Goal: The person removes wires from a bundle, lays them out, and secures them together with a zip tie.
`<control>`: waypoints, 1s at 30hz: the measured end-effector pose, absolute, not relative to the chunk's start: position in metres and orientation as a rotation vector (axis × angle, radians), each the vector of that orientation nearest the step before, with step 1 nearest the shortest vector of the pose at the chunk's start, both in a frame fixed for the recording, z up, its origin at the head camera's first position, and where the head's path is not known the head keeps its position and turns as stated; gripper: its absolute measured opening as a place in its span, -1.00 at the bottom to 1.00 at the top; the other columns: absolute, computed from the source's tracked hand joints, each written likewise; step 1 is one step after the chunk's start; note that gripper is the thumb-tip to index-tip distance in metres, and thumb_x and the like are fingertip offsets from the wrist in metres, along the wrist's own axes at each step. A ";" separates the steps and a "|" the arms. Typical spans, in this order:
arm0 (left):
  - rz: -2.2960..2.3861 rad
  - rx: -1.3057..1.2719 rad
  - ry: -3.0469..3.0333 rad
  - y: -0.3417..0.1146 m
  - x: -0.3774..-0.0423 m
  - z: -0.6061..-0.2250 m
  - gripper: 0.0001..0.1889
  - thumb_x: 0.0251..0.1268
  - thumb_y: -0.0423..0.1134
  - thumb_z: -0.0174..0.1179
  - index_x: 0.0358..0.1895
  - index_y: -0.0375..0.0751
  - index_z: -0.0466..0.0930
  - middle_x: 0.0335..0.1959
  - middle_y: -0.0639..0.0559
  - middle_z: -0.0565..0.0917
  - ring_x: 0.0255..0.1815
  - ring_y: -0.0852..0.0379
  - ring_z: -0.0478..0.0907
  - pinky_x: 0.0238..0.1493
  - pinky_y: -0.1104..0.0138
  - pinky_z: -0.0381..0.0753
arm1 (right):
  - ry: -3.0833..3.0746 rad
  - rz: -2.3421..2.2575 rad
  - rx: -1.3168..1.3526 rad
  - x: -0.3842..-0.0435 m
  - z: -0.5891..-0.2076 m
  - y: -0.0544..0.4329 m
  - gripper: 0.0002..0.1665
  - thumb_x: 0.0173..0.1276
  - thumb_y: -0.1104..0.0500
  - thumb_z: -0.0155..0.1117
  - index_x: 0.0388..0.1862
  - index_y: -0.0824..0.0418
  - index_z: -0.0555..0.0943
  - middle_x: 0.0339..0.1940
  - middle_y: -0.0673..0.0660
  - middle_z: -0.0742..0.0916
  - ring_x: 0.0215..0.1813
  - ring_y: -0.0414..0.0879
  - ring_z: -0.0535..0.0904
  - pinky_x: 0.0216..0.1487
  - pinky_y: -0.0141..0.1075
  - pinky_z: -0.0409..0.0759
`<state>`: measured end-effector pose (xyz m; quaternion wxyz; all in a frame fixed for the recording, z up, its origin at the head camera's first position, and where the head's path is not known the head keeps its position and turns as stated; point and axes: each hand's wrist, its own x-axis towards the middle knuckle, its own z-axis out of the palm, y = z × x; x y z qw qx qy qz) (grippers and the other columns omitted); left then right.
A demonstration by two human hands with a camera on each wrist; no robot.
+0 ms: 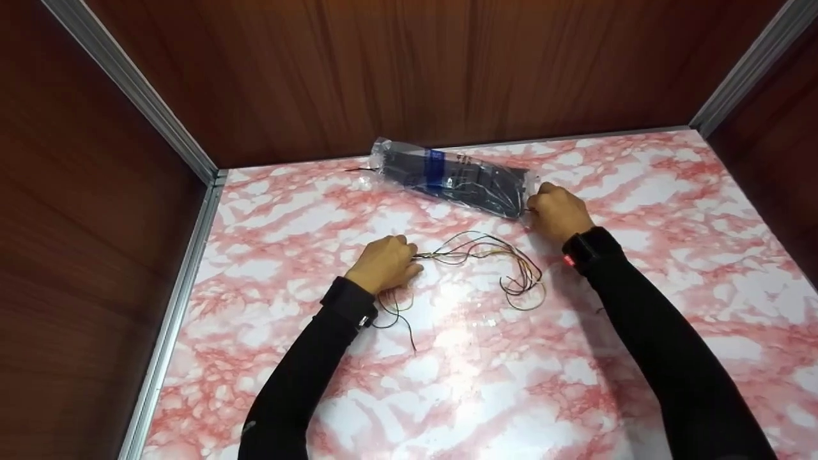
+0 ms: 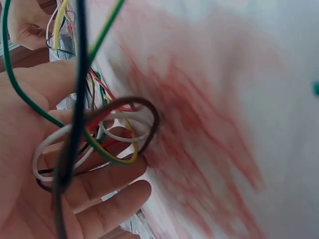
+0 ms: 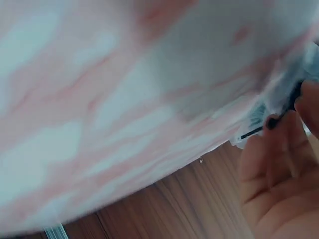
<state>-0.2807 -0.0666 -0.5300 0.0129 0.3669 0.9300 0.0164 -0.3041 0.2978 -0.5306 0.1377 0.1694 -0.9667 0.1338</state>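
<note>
My left hand (image 1: 385,263) holds a bundle of thin coloured wires (image 1: 427,255) above the table, with loose ends trailing on both sides. Its fingers curl around loops of white, brown and green-yellow wire (image 2: 153,114) in the left wrist view. At the back lies a clear plastic bag (image 1: 434,176) with a blue band, full of long black strips that look like cable ties. My right hand (image 1: 560,212) is at the bag's right end. Between its fingertips, the right wrist view shows a black cable tie (image 3: 271,123), partly hidden by the fingers.
The red-and-white marbled table (image 1: 473,383) bears everything. Brown wood-grain panels (image 1: 409,70) wall in the back and sides, joined by metal corner strips (image 1: 137,83). A thin black strip (image 1: 361,169) pokes from the bag's left end.
</note>
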 end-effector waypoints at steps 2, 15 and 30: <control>0.042 1.122 2.892 -0.065 -0.282 -0.528 -0.69 0.33 0.00 0.15 -0.19 -0.20 0.63 -0.31 -0.08 0.55 -0.30 -0.07 0.57 -0.35 0.11 0.59 | -2.823 0.342 0.487 -0.301 -0.530 0.299 -0.88 0.06 0.46 0.33 -0.46 0.28 0.68 -0.44 0.20 0.54 -0.47 0.13 0.51 -0.48 0.04 0.53; 0.063 1.047 2.886 -0.061 -0.282 -0.529 -0.79 0.29 -0.17 0.22 -0.13 -0.21 0.62 -0.26 -0.12 0.59 -0.24 -0.09 0.59 -0.30 0.10 0.61 | -2.839 0.409 0.500 -0.288 -0.532 0.300 -0.78 0.18 0.39 0.35 -0.17 0.34 0.61 -0.29 0.28 0.55 -0.36 0.18 0.53 -0.35 0.05 0.56; 0.109 1.033 2.913 -0.051 -0.282 -0.532 -0.84 0.30 -0.42 0.08 -0.26 -0.23 0.67 -0.32 -0.14 0.63 -0.26 -0.10 0.62 -0.29 0.07 0.62 | -2.715 0.416 0.558 -0.251 -0.522 0.326 -0.83 0.14 0.46 0.21 -0.53 0.24 0.63 -0.59 0.11 0.56 -0.52 0.02 0.50 -0.53 -0.06 0.50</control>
